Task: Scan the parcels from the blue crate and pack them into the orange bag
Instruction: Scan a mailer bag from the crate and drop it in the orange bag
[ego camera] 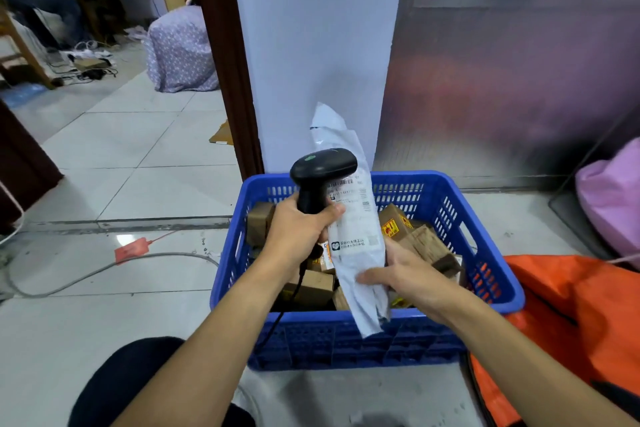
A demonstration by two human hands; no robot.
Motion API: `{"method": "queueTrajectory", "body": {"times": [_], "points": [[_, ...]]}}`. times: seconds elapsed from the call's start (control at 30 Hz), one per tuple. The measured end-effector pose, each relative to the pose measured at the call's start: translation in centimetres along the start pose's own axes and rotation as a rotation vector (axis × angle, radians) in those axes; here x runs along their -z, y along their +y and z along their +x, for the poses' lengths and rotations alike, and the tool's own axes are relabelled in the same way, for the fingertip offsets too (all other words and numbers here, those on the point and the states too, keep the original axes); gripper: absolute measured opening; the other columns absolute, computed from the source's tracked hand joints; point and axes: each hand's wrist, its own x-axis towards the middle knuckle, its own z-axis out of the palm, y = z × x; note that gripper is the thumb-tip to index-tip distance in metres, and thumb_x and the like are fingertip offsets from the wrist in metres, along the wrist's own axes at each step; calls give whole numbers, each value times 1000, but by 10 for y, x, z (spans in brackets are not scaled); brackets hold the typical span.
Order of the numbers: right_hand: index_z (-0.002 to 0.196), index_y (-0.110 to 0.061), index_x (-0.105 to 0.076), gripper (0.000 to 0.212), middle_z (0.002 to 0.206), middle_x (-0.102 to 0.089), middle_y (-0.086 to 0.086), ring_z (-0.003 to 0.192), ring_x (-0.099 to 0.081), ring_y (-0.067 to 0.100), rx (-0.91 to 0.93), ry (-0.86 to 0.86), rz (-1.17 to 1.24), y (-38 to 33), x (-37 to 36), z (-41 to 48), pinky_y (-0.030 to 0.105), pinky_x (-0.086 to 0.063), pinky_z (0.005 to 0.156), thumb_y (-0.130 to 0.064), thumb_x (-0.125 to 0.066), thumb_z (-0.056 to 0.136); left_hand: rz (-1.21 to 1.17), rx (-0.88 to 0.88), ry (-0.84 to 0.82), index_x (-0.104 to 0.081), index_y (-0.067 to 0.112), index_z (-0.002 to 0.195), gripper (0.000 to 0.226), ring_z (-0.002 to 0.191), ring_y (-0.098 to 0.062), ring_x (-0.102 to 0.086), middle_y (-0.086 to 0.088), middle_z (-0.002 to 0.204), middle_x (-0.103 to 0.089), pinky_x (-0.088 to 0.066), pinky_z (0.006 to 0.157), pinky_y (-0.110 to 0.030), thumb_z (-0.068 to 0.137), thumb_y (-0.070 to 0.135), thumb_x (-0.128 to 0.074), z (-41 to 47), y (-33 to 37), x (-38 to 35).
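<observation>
My left hand (298, 229) grips the handle of a black barcode scanner (320, 173), whose head points right at a white plastic mailer parcel (356, 236). My right hand (405, 276) holds the lower part of that mailer, which stands upright over the blue crate (491, 288); its printed label faces the scanner. Several brown cardboard parcels (426, 243) lie inside the crate. The orange bag (571, 308) lies on the floor just right of the crate.
A grey cable (104, 269) and a red tag (131, 250) lie on the tiled floor to the left. A pink bag (613, 198) sits at far right against a metal panel. A white pillar stands behind the crate. My dark-clothed knee (121, 385) is at bottom left.
</observation>
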Motion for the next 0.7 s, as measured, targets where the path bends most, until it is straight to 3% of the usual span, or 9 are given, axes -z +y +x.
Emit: {"method": "queueTrajectory", "body": {"times": [0.1, 0.2, 0.3, 0.37, 0.47, 0.57, 0.7], "points": [[135, -34, -50, 57, 121, -73, -13, 109, -70, 6, 18, -12, -101, -4, -1, -19, 35, -59, 90, -1, -69, 92, -73, 0, -36, -66, 3, 91, 11, 51, -16, -50, 0, 53, -57, -53, 62, -35, 88, -1, -76, -8, 0, -9], [136, -32, -55, 49, 119, -74, -12, 109, -71, 7, 33, 18, -79, -4, 3, -34, 34, -59, 92, -11, -71, 95, -164, 31, -109, -64, 6, 90, 14, 49, -17, -47, -3, 56, -56, -50, 61, -35, 87, -4, -74, -17, -10, -16], [126, -31, -64, 27, 104, -79, -11, 89, -75, 6, 23, 111, 8, -3, 8, -45, 24, -57, 75, -36, -64, 100, -170, 61, -184, -66, 4, 92, 12, 47, -15, -47, -7, 59, -55, -50, 55, -30, 88, -4, -74, -25, -15, -30], [125, -26, -69, 33, 107, -79, -8, 96, -75, 10, 9, 151, 63, 3, 14, -47, 32, -56, 87, -44, -64, 97, -172, 40, -205, -64, 4, 90, 14, 44, -13, -45, -6, 58, -56, -47, 50, -26, 88, -8, -72, -29, -14, -39], [121, -28, -69, 23, 114, -78, -3, 109, -73, 20, 27, 166, 130, 5, 23, -52, 45, -51, 106, -26, -63, 99, -151, 6, -252, -64, 1, 92, 13, 45, -13, -45, 1, 55, -57, -47, 49, -25, 88, -8, -72, -33, -9, -45], [115, -31, -67, 29, 113, -78, -5, 108, -73, 20, 57, 147, 128, 3, 27, -54, 46, -53, 103, -8, -63, 97, -94, -23, -242, -65, -5, 96, 12, 47, -12, -47, 5, 56, -60, -47, 50, -22, 89, -4, -74, -34, -13, -41], [116, -26, -70, 26, 110, -78, -9, 104, -74, 13, 16, 140, 85, 5, 31, -47, 40, -55, 101, -9, -66, 96, -69, -11, -159, -67, -5, 97, 17, 49, -16, -51, 3, 58, -62, -48, 52, -27, 86, 1, -79, -31, -17, -37]]}}
